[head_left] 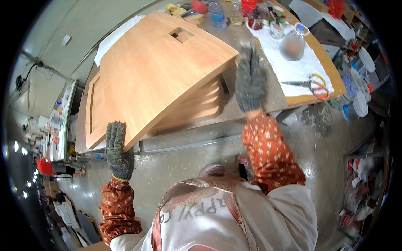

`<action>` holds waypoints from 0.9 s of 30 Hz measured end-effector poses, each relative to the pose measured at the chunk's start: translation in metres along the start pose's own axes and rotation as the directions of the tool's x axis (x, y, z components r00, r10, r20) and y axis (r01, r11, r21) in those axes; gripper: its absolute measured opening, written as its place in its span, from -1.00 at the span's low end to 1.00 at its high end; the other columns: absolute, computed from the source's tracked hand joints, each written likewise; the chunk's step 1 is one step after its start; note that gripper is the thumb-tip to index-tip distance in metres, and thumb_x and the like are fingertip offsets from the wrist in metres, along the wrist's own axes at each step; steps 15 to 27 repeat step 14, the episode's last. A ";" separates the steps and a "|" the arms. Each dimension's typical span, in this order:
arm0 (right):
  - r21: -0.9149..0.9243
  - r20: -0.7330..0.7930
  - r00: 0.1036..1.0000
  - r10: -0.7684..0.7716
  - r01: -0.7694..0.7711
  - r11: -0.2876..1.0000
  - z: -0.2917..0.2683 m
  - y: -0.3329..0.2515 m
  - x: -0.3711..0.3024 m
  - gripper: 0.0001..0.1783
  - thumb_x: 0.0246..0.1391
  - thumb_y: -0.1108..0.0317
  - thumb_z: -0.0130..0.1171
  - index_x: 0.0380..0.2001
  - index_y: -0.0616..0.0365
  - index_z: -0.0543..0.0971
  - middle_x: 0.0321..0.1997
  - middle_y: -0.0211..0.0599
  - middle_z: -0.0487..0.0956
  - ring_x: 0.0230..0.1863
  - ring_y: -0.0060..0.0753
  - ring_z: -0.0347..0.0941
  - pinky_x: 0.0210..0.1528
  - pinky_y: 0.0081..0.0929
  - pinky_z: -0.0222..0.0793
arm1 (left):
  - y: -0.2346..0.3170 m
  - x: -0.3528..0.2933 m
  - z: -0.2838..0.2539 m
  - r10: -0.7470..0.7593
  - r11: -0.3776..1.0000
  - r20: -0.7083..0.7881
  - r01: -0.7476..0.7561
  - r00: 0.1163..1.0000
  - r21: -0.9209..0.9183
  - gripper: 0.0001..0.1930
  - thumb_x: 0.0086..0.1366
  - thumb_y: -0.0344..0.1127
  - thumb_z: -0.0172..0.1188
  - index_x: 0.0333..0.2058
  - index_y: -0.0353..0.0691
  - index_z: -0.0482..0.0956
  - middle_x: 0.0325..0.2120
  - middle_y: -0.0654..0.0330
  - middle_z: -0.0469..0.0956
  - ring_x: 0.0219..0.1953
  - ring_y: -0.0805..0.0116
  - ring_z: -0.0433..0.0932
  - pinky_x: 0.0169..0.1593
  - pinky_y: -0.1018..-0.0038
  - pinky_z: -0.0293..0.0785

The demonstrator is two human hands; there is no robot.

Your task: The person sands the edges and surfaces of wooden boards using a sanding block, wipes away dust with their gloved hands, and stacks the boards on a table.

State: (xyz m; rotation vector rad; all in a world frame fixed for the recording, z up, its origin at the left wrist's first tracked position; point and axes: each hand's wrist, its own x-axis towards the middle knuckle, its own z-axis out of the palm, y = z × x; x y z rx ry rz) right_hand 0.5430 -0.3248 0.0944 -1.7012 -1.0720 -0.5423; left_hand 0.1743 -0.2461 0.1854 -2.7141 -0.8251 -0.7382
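Note:
A large pale wooden panel (155,67) with a small rectangular cut-out lies askew over more wooden pieces on the workbench. Below its right side shows a stack of boards (203,102) with rounded corners; another wooden panel (95,113) with a long slot sticks out at the left. My left hand (119,150), in a dark grey knit glove, is closed at the top panel's near left corner. Beside the right corner is my right hand (251,81), gloved alike and blurred by motion. Its fingers stretch forward, with nothing visible in them.
Red-and-yellow-handled scissors (310,83) lie on a white cloth (274,58) at the right. Bottles (217,16), jars and a rounded, blurred container (292,45) stand farther back. Tubs (358,104) and shelves crowd the right side. A person in red (46,166) is far left.

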 end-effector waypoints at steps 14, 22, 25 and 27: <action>-0.171 0.183 0.977 -0.106 0.137 0.976 0.003 0.079 0.115 -0.34 0.15 -0.10 -0.05 0.28 -0.13 0.21 0.32 0.00 0.21 0.31 -0.06 0.13 0.30 -0.12 0.01 | 0.051 0.025 0.005 0.333 0.925 0.144 -0.293 0.932 -0.240 -0.29 0.03 -0.41 0.21 0.22 -0.03 0.27 0.31 0.17 0.09 0.38 0.15 -0.06 0.39 0.03 -0.21; -0.171 0.183 0.977 -0.106 0.137 0.976 0.003 0.079 0.115 -0.34 0.15 -0.10 -0.05 0.28 -0.13 0.21 0.32 0.00 0.21 0.31 -0.06 0.13 0.30 -0.12 0.01 | 0.051 0.025 0.005 0.333 0.925 0.144 -0.293 0.932 -0.240 -0.29 0.03 -0.41 0.21 0.22 -0.03 0.27 0.31 0.17 0.09 0.38 0.15 -0.06 0.39 0.03 -0.21; -0.171 0.183 0.977 -0.106 0.137 0.976 0.003 0.079 0.115 -0.34 0.15 -0.10 -0.05 0.28 -0.13 0.21 0.32 0.00 0.21 0.31 -0.06 0.13 0.30 -0.12 0.01 | 0.051 0.025 0.005 0.333 0.925 0.144 -0.293 0.932 -0.240 -0.29 0.03 -0.41 0.21 0.22 -0.03 0.27 0.31 0.17 0.09 0.38 0.15 -0.06 0.39 0.03 -0.21; -0.171 0.183 0.977 -0.106 0.137 0.976 0.003 0.079 0.115 -0.34 0.15 -0.10 -0.05 0.28 -0.13 0.21 0.32 0.00 0.21 0.31 -0.06 0.13 0.30 -0.12 0.01 | 0.051 0.025 0.005 0.333 0.925 0.144 -0.293 0.932 -0.240 -0.29 0.03 -0.41 0.21 0.22 -0.03 0.27 0.31 0.17 0.09 0.38 0.15 -0.06 0.39 0.03 -0.21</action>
